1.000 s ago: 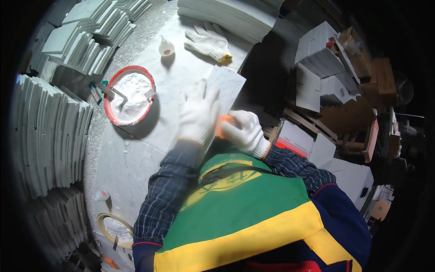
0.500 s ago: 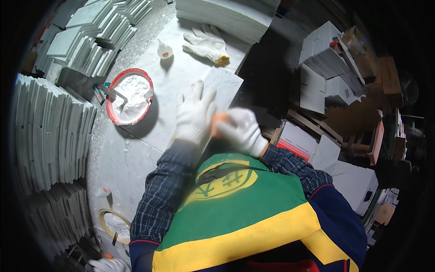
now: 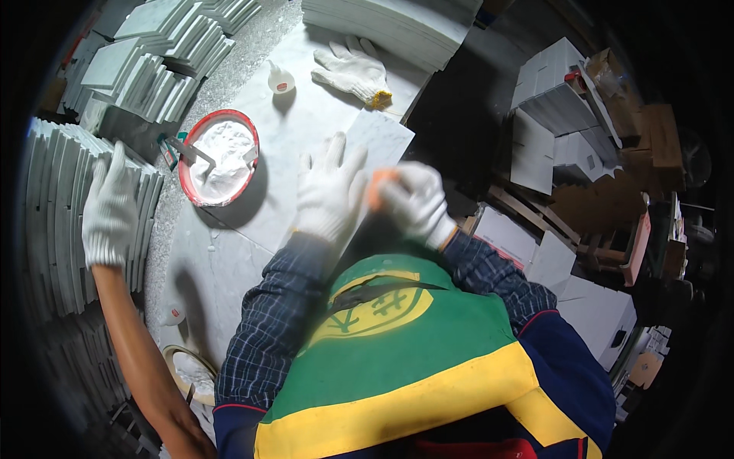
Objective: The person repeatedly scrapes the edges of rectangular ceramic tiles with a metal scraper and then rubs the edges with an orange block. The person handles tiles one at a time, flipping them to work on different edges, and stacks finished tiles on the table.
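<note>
My left hand (image 3: 327, 187), in a white knit glove, lies flat with fingers spread on a pale marble tile (image 3: 380, 140). Fingers wrapped round an orange block (image 3: 379, 188), my gloved right hand (image 3: 417, 200) is at the tile's near right edge. Motion blurs the block, so its exact kind is unclear. Beyond my left hand lie a loose white glove (image 3: 352, 70) with a yellow cuff and a small squeeze bottle (image 3: 280, 79). A red-rimmed bucket (image 3: 253, 180) of white paste, with a putty knife (image 3: 200, 157) in it, stands to the left.
A co-worker's gloved hand (image 3: 111, 210) is over the stacked tiles (image 3: 53, 229) at the left. Another tile stack (image 3: 390, 27) rises at the far end. White cartons (image 3: 562, 92) stand on the right; a second tub (image 3: 177, 356) of white paste is near lower left.
The co-worker's arm has come up from the lower left, its hand now over the tile stack. My right hand has shifted slightly up with the orange block; my left hand stays on the tile.
</note>
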{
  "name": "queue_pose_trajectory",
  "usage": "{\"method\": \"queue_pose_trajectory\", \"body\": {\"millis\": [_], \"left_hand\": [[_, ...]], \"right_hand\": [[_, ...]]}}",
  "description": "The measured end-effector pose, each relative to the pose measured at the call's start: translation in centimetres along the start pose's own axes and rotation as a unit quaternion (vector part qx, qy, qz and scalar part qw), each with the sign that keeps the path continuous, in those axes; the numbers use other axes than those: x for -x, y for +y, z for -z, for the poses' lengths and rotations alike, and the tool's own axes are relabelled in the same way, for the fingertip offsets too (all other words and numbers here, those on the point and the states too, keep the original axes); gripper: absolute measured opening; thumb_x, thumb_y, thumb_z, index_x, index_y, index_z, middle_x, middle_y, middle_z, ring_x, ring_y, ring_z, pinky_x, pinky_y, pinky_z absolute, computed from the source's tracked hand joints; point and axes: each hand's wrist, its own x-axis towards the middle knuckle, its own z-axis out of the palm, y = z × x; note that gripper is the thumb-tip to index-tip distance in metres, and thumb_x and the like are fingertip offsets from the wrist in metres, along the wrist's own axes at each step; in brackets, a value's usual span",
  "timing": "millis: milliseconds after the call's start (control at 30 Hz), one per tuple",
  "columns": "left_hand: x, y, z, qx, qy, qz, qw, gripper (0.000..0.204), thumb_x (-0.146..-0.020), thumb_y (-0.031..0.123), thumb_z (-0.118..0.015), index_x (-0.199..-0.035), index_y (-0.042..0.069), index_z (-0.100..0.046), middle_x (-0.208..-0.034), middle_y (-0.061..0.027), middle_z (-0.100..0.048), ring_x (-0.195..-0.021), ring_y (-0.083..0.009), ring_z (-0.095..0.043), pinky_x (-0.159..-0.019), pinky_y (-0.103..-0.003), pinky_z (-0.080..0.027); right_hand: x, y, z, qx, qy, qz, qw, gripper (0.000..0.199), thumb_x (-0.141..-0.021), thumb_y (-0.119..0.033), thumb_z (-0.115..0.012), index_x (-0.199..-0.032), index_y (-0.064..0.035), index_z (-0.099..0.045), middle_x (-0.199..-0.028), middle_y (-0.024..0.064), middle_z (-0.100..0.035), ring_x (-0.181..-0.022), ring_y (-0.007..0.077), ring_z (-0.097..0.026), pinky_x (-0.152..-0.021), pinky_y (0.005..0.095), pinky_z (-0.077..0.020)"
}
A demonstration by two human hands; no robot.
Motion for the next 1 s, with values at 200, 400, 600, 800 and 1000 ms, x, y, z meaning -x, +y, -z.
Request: {"method": "queue_pose_trajectory", "body": {"millis": [200,400,600,800,1000], "left_hand": [[-0.4,0.3,0.5,-0.007,-0.024,0.001,1.0,0.046,-0.101,0.033,-0.06,-0.145,0.019,-0.061,-0.158,-0.0215,-0.048,-0.148,-0.038,-0.044,-0.118,-0.063,-0.032],[-0.2,0.8,0.6,0.006,-0.007,0.026,1.0,0.047,-0.099,0.035,-0.063,-0.144,0.02,-0.062,-0.156,-0.0226,-0.049,-0.146,-0.0373,-0.045,-0.117,-0.063,-0.033],[-0.1,1.2,0.7,-0.034,0.005,0.044,0.998,0.054,-0.094,0.04,-0.068,-0.143,0.019,-0.063,-0.155,-0.0236,-0.05,-0.144,-0.0419,-0.045,-0.119,-0.062,-0.031],[1.2,1.6,0.6,-0.018,0.024,0.133,0.991,0.07,-0.085,0.049,-0.076,-0.146,0.017,-0.061,-0.156,-0.0256,-0.048,-0.148,-0.0432,-0.04,-0.122,-0.06,-0.028],[5.1,3.2,2.1,-0.02,-0.067,0.234,0.97,0.109,-0.061,0.061,-0.088,-0.154,0.016,-0.053,-0.163,-0.0258,-0.039,-0.155,-0.0472,-0.028,-0.126,-0.063,-0.018]], "right_hand": [[-0.8,10.3,0.1,0.091,0.066,-0.228,0.967,0.074,-0.087,-0.02,-0.08,-0.155,-0.0141,-0.052,-0.139,0.0172,-0.055,-0.126,0.0382,-0.055,-0.108,0.0477,-0.0466],[2.0,9.5,0.6,0.059,0.082,-0.237,0.966,0.077,-0.083,-0.017,-0.083,-0.154,-0.0116,-0.053,-0.137,0.0176,-0.059,-0.126,0.0385,-0.057,-0.11,0.0494,-0.0462],[-4.7,10.8,4.2,0.121,0.05,-0.089,0.987,0.074,-0.073,-0.014,-0.085,-0.143,-0.0087,-0.063,-0.134,0.0167,-0.063,-0.122,0.0356,-0.06,-0.103,0.0481,-0.0486],[-17.0,9.7,1.3,0.058,-0.001,0.081,0.995,0.057,-0.078,-0.019,-0.08,-0.133,-0.0135,-0.067,-0.115,0.0156,-0.066,-0.099,0.0363,-0.065,-0.085,0.0497,-0.0526],[-27.1,9.5,-5.9,0.098,-0.1,0.094,0.986,0.042,-0.088,-0.025,-0.074,-0.128,-0.0162,-0.065,-0.107,0.0156,-0.066,-0.097,0.0357,-0.065,-0.082,0.048,-0.0506]]}}
